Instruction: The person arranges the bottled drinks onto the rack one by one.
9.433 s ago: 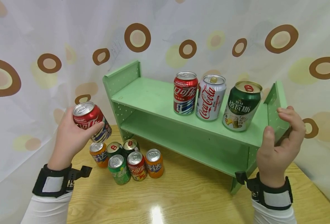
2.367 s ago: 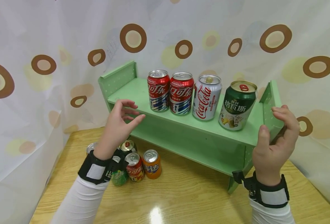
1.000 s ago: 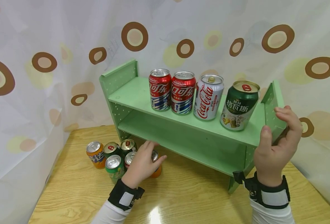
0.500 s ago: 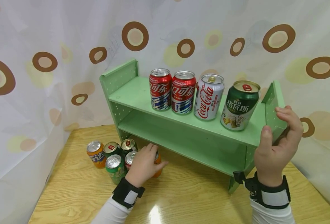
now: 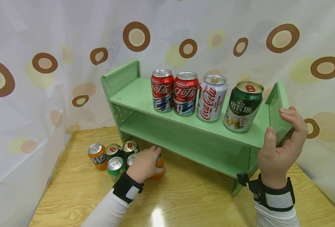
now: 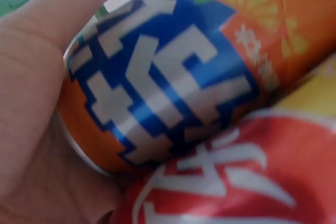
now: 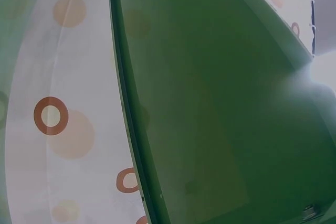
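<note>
My left hand [image 5: 144, 164] grips an orange soda can [image 5: 158, 171] standing on the table, at the right end of a cluster of cans. In the left wrist view thumb and palm wrap the orange can [image 6: 173, 77], and a red cola can [image 6: 247, 177] lies close against it. My right hand [image 5: 282, 148] holds the right end panel of the green shelf [image 5: 278, 110], thumb in front and fingers at its outer side. The right wrist view shows the green shelf [image 7: 210, 103] but not the hand.
On the shelf's top board stand two red cola cans [image 5: 162, 91] [image 5: 185, 94], a white cola can [image 5: 211, 99] and a green kvass can [image 5: 242, 107]. Left on the table [image 5: 71, 189] are another orange can [image 5: 97, 156], a green can [image 5: 115, 168] and two dark green cans [image 5: 112, 150] [image 5: 130, 147].
A second red cola can has been set on the top board by my left hand. That hand then came down to the cluster and closed round the orange can. The right hand stays put.
</note>
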Demonstrator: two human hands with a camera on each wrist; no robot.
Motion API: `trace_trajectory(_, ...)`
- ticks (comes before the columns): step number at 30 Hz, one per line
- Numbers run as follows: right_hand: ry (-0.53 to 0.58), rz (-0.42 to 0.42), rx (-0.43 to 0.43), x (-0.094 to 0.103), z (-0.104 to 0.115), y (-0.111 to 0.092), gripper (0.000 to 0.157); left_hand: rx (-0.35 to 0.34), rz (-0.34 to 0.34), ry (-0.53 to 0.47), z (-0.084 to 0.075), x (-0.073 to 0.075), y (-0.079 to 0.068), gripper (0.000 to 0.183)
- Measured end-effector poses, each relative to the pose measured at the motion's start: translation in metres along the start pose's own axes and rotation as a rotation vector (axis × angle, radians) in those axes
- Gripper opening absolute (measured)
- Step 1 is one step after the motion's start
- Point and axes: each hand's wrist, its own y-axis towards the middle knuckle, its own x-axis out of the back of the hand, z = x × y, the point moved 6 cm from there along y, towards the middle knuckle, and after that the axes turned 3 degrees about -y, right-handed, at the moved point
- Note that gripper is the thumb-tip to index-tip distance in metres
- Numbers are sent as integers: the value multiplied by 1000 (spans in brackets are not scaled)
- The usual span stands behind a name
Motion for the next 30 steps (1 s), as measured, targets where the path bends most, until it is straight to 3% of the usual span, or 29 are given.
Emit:
trace_trajectory(6, 5, 0, -1, 0, -1, 0, 25, -5, 82, 12, 3, -2, 3, 70)
trace_trajectory(19, 10, 0, -4, 0, -1, -1, 25, -44, 155, -30, 9, -10, 7, 70)
trace_trajectory(30, 2, 1, -1, 0, -1, 0, 25, -154, 137, 15, -5, 4, 0, 66)
